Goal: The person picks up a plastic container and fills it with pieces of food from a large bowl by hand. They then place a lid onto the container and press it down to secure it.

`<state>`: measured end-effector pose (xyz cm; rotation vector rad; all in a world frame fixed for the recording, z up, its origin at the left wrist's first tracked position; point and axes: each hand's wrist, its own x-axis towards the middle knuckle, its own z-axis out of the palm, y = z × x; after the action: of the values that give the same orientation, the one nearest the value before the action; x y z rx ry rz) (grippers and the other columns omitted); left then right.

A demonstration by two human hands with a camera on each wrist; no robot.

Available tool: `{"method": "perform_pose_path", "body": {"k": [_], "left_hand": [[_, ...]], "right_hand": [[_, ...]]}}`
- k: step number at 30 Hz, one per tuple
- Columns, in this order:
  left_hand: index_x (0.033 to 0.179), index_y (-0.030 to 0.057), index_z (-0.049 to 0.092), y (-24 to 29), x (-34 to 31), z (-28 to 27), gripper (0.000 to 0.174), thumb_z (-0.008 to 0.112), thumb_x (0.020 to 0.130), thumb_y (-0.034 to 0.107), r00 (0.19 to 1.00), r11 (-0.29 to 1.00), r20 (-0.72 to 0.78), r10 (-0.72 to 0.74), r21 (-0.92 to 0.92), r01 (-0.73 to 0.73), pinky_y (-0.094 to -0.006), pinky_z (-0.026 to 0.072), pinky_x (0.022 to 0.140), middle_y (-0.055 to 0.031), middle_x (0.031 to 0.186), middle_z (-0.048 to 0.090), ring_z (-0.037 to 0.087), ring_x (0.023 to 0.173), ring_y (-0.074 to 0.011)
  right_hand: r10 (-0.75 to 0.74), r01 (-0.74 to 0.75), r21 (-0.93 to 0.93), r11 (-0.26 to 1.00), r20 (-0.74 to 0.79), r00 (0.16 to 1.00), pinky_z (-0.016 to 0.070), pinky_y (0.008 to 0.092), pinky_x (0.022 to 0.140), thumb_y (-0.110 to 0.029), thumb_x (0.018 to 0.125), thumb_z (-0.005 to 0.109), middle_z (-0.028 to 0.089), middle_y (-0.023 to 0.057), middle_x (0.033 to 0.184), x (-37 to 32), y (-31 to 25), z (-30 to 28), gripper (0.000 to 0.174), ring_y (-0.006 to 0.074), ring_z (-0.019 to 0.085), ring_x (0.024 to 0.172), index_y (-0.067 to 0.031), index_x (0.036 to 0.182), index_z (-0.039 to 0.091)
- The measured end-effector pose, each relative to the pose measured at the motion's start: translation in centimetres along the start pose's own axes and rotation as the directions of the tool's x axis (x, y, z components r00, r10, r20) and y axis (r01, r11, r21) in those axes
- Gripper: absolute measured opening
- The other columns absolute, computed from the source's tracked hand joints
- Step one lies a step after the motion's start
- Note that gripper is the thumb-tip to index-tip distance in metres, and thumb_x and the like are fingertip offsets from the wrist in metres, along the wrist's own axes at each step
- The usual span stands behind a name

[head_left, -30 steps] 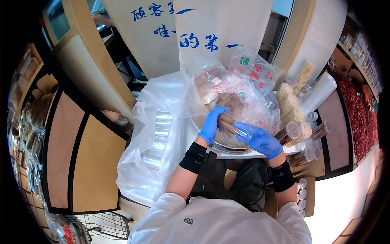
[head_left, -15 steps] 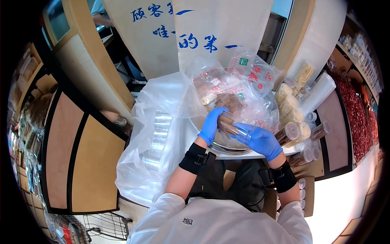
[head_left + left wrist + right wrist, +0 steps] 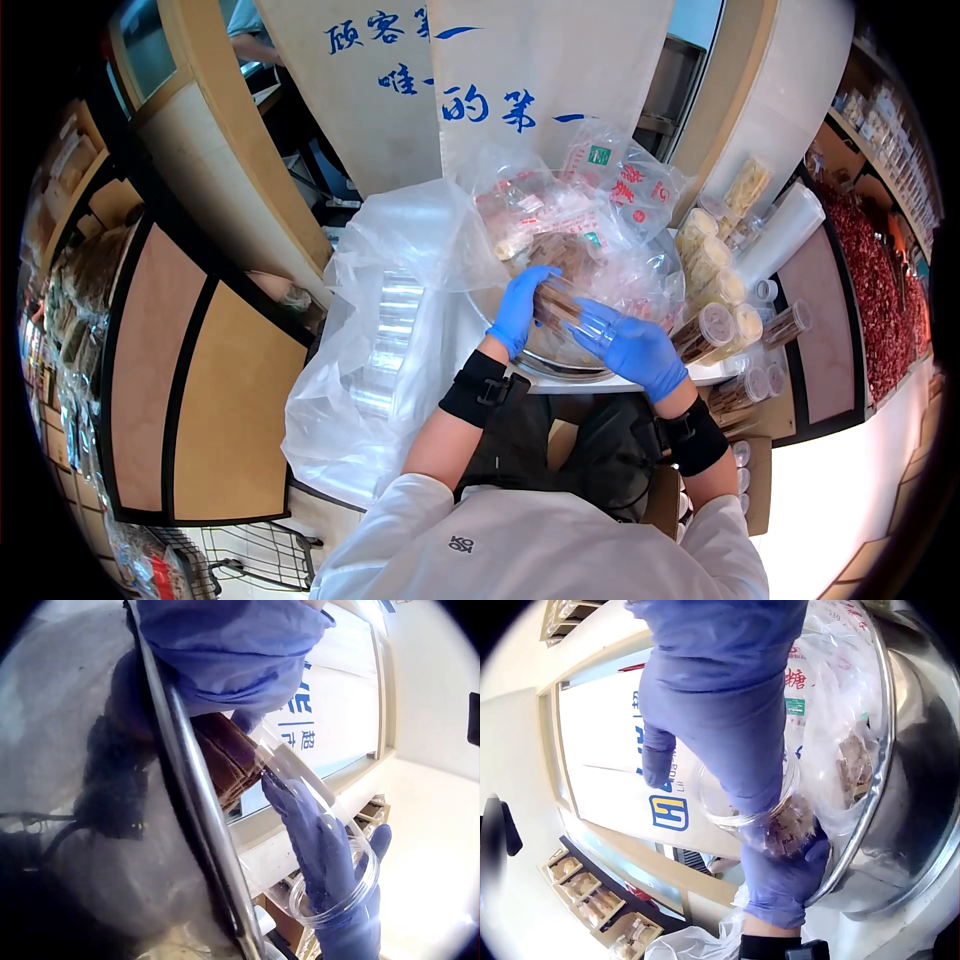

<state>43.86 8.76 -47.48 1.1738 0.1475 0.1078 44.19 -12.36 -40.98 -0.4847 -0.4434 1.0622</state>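
Note:
My blue-gloved left hand (image 3: pixel 519 308) grips the base end of a clear plastic jar (image 3: pixel 573 306), tilted over the metal basin (image 3: pixel 924 757). Stiff brown slices (image 3: pixel 229 757) lie lengthwise inside it. The gloved right hand (image 3: pixel 645 355) has its straight fingers (image 3: pixel 319 847) through the jar's threaded mouth, with the tips at the slices. Its thumb stands apart outside the jar in the right wrist view. The basin holds clear plastic bags with red print (image 3: pixel 630 185) and more brown pieces (image 3: pixel 853 769).
A large translucent bag (image 3: pixel 350 410) with rows of clear jars stands left of the basin. At the right are filled jars (image 3: pixel 715 325), pale-filled jars (image 3: pixel 715 250) and a plastic roll (image 3: pixel 785 235). Below on the right sits a cardboard box (image 3: pixel 762 490) with more jars.
The right hand has shifted slightly and its fingers now reach inside the jar's mouth. The left hand keeps its hold on the jar in nearly the same place.

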Motion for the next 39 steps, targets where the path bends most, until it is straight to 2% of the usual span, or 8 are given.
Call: {"method": "perform_pose_path", "body": {"k": [7,12,23,28,31,33,37,39], "left_hand": [[0.104,0.0087,0.067,0.0,0.1,0.0,0.038,0.046,0.092,0.037,1.0,0.995,-0.004,-0.017,-0.1,0.016,-0.0263,0.0491,0.058,-0.004,0.09,0.068,0.064,0.077,-0.0136],[0.105,0.0089,0.067,0.0,0.1,0.1,0.038,0.047,0.091,0.038,1.0,0.991,0.004,-0.022,-0.129,0.023,-0.0259,0.0484,0.061,-0.0037,0.09,0.068,0.064,0.078,-0.0133],[0.106,0.0083,0.067,0.7,-0.3,0.0,0.037,0.047,0.09,0.036,0.997,0.992,0.017,-0.076,-0.103,0.077,-0.0266,0.0484,0.064,-0.003,0.089,0.067,0.063,0.079,-0.0132],[0.112,0.0035,0.064,-0.2,0.1,-0.2,0.04,0.046,0.092,0.034,0.999,0.983,0.035,0.029,-0.182,-0.022,-0.0291,0.049,0.083,-0.0075,0.106,0.066,0.062,0.093,-0.016],[0.112,0.0026,0.063,-0.2,0.2,-0.4,0.039,0.046,0.092,0.032,0.998,0.979,0.054,0.043,-0.201,-0.031,-0.0299,0.0454,0.092,-0.0084,0.108,0.065,0.061,0.099,-0.0172],[0.112,0.0024,0.063,-0.1,0.2,-0.3,0.039,0.046,0.092,0.032,0.999,0.98,0.048,0.026,-0.199,-0.016,-0.0297,0.0455,0.091,-0.0083,0.108,0.065,0.061,0.099,-0.0172],[0.113,0.0022,0.063,0.2,-0.1,-0.2,0.039,0.046,0.092,0.031,0.999,0.983,0.023,0.033,-0.181,-0.028,-0.0295,0.0457,0.09,-0.008,0.106,0.066,0.061,0.098,-0.0171],[0.113,0.0024,0.063,0.3,-0.1,-0.4,0.039,0.046,0.092,0.031,0.999,0.982,0.029,0.043,-0.184,-0.037,-0.0294,0.0458,0.09,-0.0078,0.106,0.065,0.061,0.097,-0.017]], "right_hand": [[0.069,-0.069,-0.001,0.998,0.014,0.998,0.0202,0.0405,0.116,-0.017,0.089,0.049,0.027,0.0251,0.146,0.7,-0.5,-0.4,0.063,0.0343,0.026,0.138,0.0131,0.139,0.025],[0.013,-0.023,-0.074,0.997,-0.132,0.991,0.0263,0.0399,0.114,-0.014,0.089,0.051,0.034,0.0257,0.142,0.7,-0.1,0.2,0.058,0.0361,0.034,0.134,0.0135,0.136,0.032],[0.0,-0.017,-0.09,0.996,-0.187,0.982,0.0302,0.0395,0.112,-0.014,0.093,0.047,0.04,0.0234,0.14,0.4,0.0,0.3,0.051,0.0328,0.041,0.13,0.0119,0.135,0.036],[-0.005,-0.022,-0.132,0.991,-0.199,0.98,0.0313,0.0385,0.112,-0.016,0.094,0.046,0.042,0.0211,0.139,0.1,0.3,1.1,0.049,0.0296,0.043,0.129,0.0101,0.135,0.037],[-0.107,0.062,-0.225,0.972,-0.195,0.975,0.0326,0.0374,0.111,-0.017,0.094,0.047,0.044,0.0193,0.137,-0.1,1.1,1.1,0.049,0.0285,0.044,0.127,0.0083,0.135,0.039],[-0.186,0.079,-0.433,0.898,-0.212,0.959,0.0341,0.0362,0.11,-0.018,0.093,0.049,0.047,0.0167,0.135,-0.2,1.3,0.9,0.049,0.0268,0.047,0.125,0.0066,0.135,0.041],[-0.171,0.029,-0.43,0.902,-0.296,0.94,0.0348,0.0356,0.109,-0.02,0.093,0.05,0.049,0.015,0.134,0.2,1.2,2.2,0.049,0.0255,0.049,0.124,0.0061,0.134,0.042],[-0.192,0.02,-0.619,0.785,-0.213,0.958,0.0358,0.0355,0.108,-0.022,0.094,0.051,0.049,0.0153,0.133,0.3,1.2,2.2,0.049,0.0249,0.049,0.124,0.0068,0.133,0.043]]}}
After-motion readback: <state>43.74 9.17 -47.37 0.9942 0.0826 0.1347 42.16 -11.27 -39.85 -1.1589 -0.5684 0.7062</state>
